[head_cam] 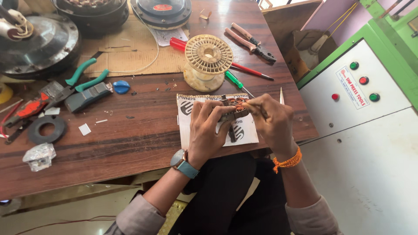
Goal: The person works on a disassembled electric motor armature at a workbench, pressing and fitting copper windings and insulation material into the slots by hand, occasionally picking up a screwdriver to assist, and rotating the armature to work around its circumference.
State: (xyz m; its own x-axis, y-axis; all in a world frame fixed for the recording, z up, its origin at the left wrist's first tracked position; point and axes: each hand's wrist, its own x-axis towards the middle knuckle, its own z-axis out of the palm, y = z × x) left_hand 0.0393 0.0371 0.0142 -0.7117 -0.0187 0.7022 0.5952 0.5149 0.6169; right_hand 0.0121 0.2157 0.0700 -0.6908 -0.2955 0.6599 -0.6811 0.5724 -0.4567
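Copper-wound stator (233, 109) gripped between both hands, above white card (248, 132).

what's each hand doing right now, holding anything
Left hand: closed on the small wound part, above the printed card.
Right hand: fingers pinched on the same part's right end.

A matt, grained wooden table (130, 130) bears a ribbed cream plastic spool (208, 61) and creased brown cardboard (130, 50).

Bright, even daylight from the upper right, soft shadows, sharp focus, slight wide-angle edge stretch.
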